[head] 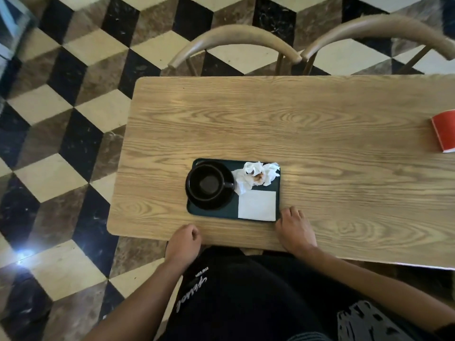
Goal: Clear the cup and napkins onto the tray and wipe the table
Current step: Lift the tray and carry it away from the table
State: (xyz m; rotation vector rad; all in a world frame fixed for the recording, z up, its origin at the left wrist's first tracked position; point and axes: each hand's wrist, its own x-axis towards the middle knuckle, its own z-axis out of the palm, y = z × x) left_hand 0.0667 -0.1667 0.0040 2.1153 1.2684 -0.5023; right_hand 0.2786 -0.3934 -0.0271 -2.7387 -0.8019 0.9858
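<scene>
A dark green tray [221, 211] lies on the wooden table [320, 134] near its front left corner. On the tray stand a black cup [206, 182] on a black saucer [229, 175], crumpled stained napkins [257, 174] and a flat folded white napkin [256, 205]. My left hand [183, 242] rests at the table's front edge, fingers curled, holding nothing. My right hand [294, 230] lies flat on the table, its fingers touching the tray's front right corner.
A red paper cup [444, 130] lies on its side at the table's right edge. Two wooden chairs [234, 38] stand at the far side. The floor is patterned tile.
</scene>
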